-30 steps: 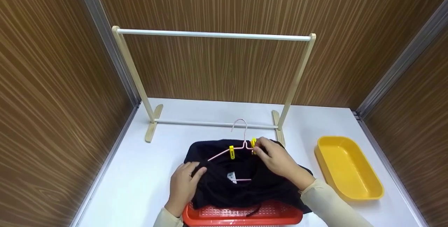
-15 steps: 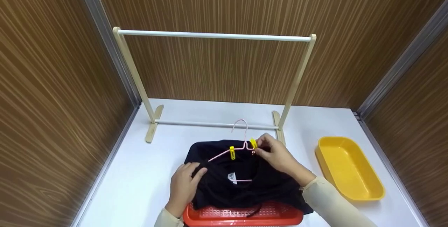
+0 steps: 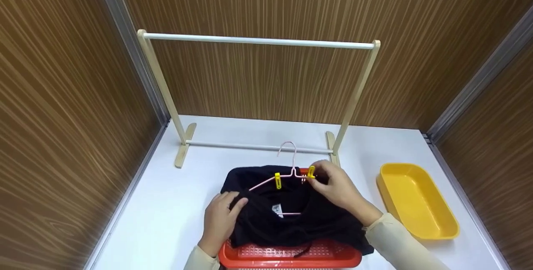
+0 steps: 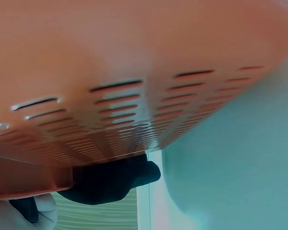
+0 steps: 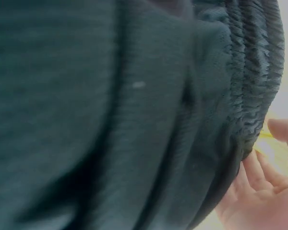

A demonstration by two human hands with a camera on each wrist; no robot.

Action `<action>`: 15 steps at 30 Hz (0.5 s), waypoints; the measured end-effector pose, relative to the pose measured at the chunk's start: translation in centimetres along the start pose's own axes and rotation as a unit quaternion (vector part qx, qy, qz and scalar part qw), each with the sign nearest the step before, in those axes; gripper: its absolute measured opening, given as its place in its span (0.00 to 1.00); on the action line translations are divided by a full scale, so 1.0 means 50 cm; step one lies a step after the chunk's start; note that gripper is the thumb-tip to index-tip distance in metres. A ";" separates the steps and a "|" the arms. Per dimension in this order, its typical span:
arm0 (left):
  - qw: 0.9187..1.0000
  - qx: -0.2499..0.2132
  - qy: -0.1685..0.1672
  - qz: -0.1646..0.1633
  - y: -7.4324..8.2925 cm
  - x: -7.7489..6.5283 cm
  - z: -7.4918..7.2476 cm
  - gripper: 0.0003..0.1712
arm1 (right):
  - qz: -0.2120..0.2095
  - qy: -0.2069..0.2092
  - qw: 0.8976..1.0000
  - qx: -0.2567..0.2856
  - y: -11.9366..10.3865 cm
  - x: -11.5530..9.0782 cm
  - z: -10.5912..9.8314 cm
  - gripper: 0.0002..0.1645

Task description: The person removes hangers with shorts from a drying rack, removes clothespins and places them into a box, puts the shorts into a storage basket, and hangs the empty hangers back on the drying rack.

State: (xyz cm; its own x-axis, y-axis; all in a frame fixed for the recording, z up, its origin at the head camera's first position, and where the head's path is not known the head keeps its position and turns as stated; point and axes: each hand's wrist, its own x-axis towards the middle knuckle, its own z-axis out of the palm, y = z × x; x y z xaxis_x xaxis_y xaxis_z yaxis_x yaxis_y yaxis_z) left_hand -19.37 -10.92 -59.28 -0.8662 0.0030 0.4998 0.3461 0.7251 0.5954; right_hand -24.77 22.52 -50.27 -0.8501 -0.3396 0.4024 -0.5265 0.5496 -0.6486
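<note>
A black garment (image 3: 275, 230) with a gathered elastic waistband (image 5: 249, 62) lies draped over a red basket (image 3: 291, 257). Inside its opening sits a pink wire hanger (image 3: 262, 183), hook upward, and a white label (image 3: 277, 209) shows. My left hand (image 3: 220, 218) grips the garment's left edge, thumb on top; in the left wrist view, black cloth (image 4: 26, 208) shows between its fingers. At the hanger's right, my right hand (image 3: 335, 184) pinches a yellow clip (image 3: 311, 172) between thumb and fingers. A second yellow clip (image 3: 278, 181) sits on the hanger's left arm.
Behind the garment stands a rack with a white top rail (image 3: 258, 41) and wooden legs (image 3: 358, 95). A yellow tray (image 3: 385, 193) is at the right on the white table (image 3: 162, 203). Wood-grain panels (image 3: 266, 86) enclose the table.
My right hand has moved slightly right, shifting and turning the yellow clip away from the hanger's neck. Red basket rim now shows behind it. My left hand keeps its hold.
</note>
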 end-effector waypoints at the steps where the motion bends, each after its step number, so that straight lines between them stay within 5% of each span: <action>1: 1.000 0.001 0.000 0.000 0.000 0.001 -0.001 0.17 | -0.005 0.006 1.000 -0.002 0.003 -0.005 -0.001 0.16; 15: 1.000 -0.005 -0.015 -0.007 -0.002 0.002 -0.003 0.18 | -0.126 0.070 0.986 -0.078 0.078 -0.063 0.016 0.23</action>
State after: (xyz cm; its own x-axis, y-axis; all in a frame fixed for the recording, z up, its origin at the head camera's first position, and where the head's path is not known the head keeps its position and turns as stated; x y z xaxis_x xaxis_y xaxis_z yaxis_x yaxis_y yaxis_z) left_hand -19.41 -11.10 -59.20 -0.8816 0.0145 0.4718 0.3376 0.7181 0.6086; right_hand -24.17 25.12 -54.57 -0.6774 -0.3780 0.6310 -0.7061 0.5748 -0.4137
